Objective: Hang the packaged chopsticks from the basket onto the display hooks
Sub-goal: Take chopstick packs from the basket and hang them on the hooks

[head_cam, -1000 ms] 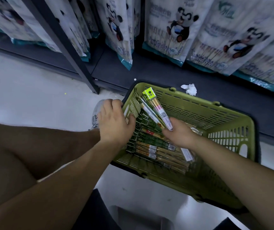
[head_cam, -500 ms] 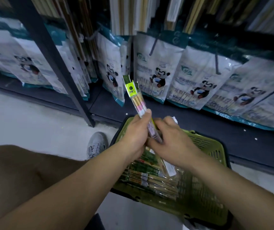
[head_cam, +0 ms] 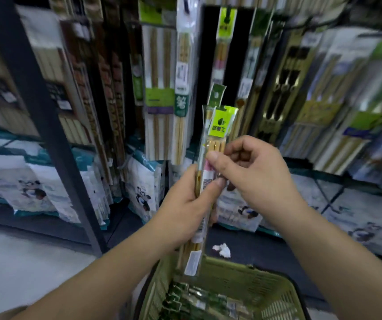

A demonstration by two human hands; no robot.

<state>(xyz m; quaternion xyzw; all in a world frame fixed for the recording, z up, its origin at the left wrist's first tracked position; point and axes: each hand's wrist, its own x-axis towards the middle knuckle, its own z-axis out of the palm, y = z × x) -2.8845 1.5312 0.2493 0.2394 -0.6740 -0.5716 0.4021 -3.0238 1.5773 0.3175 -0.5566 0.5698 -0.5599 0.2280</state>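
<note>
Lime-carded and upright, the clear-plastic chopstick packs (head_cam: 222, 125) sit at frame centre, lifted above the basket and not yet hung. The left grip (head_cam: 185, 204) is clamped round their lower half, likely to steady the bundle. At its 2 o'clock the right grip (head_cam: 254, 172) pinches the upper part, seemingly to separate one pack for a hook. The hooks are too blurred to pick out. At 9 o'clock a dark metal shelf post (head_cam: 30, 100) rises from the pale floor (head_cam: 12, 262). Hanging boxed chopstick sets (head_cam: 160, 65) fill 12 o'clock, and the olive-green plastic basket (head_cam: 266, 287), holding more packs, sits at 6 o'clock.
</note>
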